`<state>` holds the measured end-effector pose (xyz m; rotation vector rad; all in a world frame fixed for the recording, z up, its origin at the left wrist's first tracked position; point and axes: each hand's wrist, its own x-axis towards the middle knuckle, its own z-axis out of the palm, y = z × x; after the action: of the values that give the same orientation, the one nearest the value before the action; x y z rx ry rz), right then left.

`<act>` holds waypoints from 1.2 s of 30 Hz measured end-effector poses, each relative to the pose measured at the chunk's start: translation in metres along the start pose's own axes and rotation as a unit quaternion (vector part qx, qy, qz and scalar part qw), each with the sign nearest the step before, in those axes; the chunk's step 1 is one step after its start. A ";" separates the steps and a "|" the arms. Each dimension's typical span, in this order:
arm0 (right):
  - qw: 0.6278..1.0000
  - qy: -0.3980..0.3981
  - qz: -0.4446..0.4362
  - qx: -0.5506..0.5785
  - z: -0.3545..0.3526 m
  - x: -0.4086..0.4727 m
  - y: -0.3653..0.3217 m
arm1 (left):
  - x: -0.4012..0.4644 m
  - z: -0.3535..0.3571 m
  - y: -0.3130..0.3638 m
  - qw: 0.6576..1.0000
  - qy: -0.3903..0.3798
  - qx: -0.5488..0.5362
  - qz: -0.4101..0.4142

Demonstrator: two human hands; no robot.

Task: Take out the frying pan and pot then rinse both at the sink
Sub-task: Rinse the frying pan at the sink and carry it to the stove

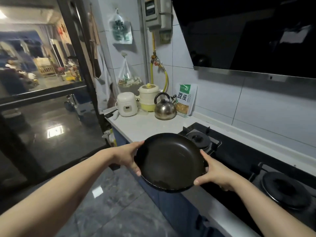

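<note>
Frying pan (pixel 168 161) held by its rim between both hands, above the front edge of the tabletop (pixel 145 124) and the near corner of the gas hob (pixel 239 156). The left hand (pixel 127 157) clasps the left side of the rim, thumb over the upper edge and fingers curled round the nearer edge; the right hand (pixel 215 173) clasps the right side in the same way, thumb lying along the rim towards the viewer. Both hands are thus closed on the pan, and neither holds a handle; no handle can be made out in this view. A two-sided rim grip of this kind probably serves to keep the wide, shallow vessel level and steady while it is carried. The pan lies directly between the hands, its dark inner face turned up and tilted slightly towards the viewer. It appears empty, apart from a dull patch near the closest edge.

Beyond the hands, at the far end of the tabletop, stand a metal kettle (pixel 165 108), a small white cooker (pixel 127 106) and a cream lidded pot (pixel 149 96); whether this last is the pot named in the task cannot be told. To the right of the right hand lies a second burner (pixel 287 190). No sink is in view, so rinsing is judged not yet begun.
</note>
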<state>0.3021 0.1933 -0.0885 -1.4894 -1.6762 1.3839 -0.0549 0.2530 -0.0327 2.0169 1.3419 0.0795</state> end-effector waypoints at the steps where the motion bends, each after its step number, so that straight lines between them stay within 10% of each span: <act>1: 1.000 -0.001 -0.001 -0.003 -0.007 0.016 0.000 | 0.016 -0.006 -0.005 1.000 0.007 -0.005 0.004; 16: 0.999 -0.035 0.027 0.002 -0.017 0.247 0.009 | 0.180 -0.095 -0.128 1.000 -0.005 -0.010 0.002; 36: 0.992 0.119 0.012 0.039 0.012 0.431 0.037 | 0.423 -0.163 -0.251 0.987 -0.110 0.032 0.117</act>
<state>0.1883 0.5854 -0.2328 -1.5674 -1.4453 1.2148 -0.1239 0.7422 -0.1895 2.1590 0.9802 -0.0787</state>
